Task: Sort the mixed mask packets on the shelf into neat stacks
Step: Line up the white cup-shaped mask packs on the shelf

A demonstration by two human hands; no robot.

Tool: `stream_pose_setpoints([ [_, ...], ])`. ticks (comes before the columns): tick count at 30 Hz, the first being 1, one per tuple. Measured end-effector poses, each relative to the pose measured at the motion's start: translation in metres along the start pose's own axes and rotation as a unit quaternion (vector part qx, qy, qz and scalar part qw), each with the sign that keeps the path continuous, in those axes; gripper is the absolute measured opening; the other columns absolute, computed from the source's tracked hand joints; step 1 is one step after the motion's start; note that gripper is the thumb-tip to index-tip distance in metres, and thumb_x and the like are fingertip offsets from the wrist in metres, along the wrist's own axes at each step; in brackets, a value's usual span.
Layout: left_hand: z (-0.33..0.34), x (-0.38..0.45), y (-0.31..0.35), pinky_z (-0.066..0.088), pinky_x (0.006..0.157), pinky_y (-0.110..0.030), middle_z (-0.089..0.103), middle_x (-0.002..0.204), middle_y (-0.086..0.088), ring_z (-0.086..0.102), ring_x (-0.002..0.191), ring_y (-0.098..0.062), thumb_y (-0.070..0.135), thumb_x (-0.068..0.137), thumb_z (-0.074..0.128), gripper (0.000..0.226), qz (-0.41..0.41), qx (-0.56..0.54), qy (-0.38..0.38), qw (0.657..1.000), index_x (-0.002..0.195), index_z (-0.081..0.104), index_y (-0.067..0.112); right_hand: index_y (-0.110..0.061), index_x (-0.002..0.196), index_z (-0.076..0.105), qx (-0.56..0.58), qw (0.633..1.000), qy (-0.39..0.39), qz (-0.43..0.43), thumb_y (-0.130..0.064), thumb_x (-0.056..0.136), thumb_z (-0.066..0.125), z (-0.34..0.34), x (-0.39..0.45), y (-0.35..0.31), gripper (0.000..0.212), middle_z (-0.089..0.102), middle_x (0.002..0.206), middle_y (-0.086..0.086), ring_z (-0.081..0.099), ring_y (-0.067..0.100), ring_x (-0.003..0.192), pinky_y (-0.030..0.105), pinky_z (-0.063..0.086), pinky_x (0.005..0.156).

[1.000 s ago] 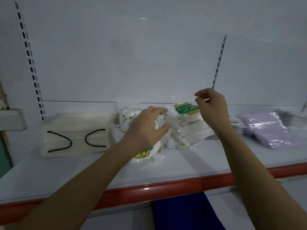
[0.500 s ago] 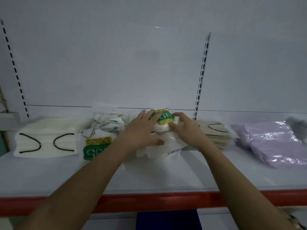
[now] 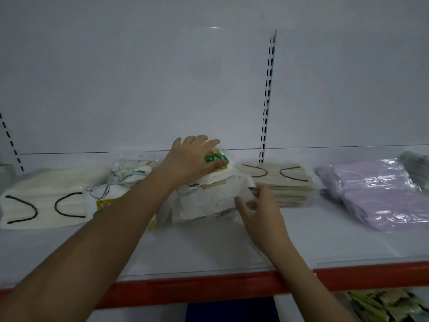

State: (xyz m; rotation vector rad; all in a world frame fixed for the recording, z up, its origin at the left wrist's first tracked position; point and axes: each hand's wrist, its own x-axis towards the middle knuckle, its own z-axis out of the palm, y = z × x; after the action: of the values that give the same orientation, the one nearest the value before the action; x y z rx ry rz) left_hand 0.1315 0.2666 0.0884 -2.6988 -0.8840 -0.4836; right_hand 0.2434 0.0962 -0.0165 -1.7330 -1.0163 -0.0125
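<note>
Left hand [image 3: 193,159] flat, hid green-labelled white packet pile [image 3: 209,194]; right hand [image 3: 260,210] pinched its corner. White shelf [image 3: 209,249] front roomy.

- The shelf [image 3: 209,252] is holding all the mask packets in a row.
- The middle pile [image 3: 209,198] is sitting between the left stack [image 3: 44,201] and the right stack [image 3: 283,184].
- The left hand [image 3: 192,159] is lying on top of the middle pile.
- The right hand [image 3: 260,210] is touching that pile's right front corner.
- The wrapped bundle [image 3: 380,194] is lying far to the right.
</note>
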Motion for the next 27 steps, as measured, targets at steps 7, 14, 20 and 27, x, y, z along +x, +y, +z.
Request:
stream_pose_setpoints([
  [7, 0.023, 0.007, 0.007, 0.029, 0.114, -0.050, 0.032, 0.158, -0.001, 0.036, 0.139, -0.028, 0.066, 0.097, 0.013, 0.072, -0.001, -0.030, -0.029, 0.999, 0.157, 0.015, 0.026, -0.028, 0.152, 0.022, -0.223, 0.941, -0.039, -0.252, -0.050, 0.087, 0.066, 0.000, 0.013, -0.009, 0.081, 0.019, 0.160, 0.006, 0.027, 0.029, 0.143, 0.042, 0.042, 0.105],
  [14, 0.008, 0.036, -0.004, 0.046, 0.091, -0.042, 0.061, 0.119, -0.005, 0.056, 0.104, -0.023, 0.072, 0.095, 0.026, 0.061, -0.012, -0.060, -0.063, 0.996, 0.119, 0.058, 0.026, -0.014, 0.119, 0.052, -0.358, 0.889, -0.017, -0.286, -0.043, 0.058, 0.090, 0.005, 0.037, -0.004, 0.077, 0.049, 0.124, 0.009, 0.055, 0.031, 0.103, 0.042, 0.053, 0.074],
  [20, 0.022, 0.019, 0.009, 0.041, 0.097, -0.041, 0.059, 0.131, -0.002, 0.058, 0.117, -0.025, 0.080, 0.088, 0.016, 0.076, -0.033, 0.012, -0.015, 0.999, 0.139, 0.044, 0.031, -0.016, 0.120, 0.052, -0.358, 0.845, -0.067, -0.391, -0.060, 0.057, 0.081, 0.005, 0.043, -0.004, 0.082, 0.048, 0.141, 0.010, 0.053, 0.033, 0.117, 0.045, 0.055, 0.087],
  [27, 0.026, -0.014, 0.019, 0.040, 0.093, -0.042, 0.060, 0.117, -0.002, 0.059, 0.105, -0.025, 0.083, 0.085, 0.015, 0.078, -0.041, 0.001, 0.019, 0.999, 0.137, 0.041, 0.032, -0.027, 0.119, 0.061, -0.028, 0.957, -0.072, -0.280, -0.047, 0.093, 0.053, -0.033, 0.083, -0.029, 0.034, 0.057, 0.122, -0.013, 0.052, 0.006, 0.115, 0.035, 0.048, 0.099],
])
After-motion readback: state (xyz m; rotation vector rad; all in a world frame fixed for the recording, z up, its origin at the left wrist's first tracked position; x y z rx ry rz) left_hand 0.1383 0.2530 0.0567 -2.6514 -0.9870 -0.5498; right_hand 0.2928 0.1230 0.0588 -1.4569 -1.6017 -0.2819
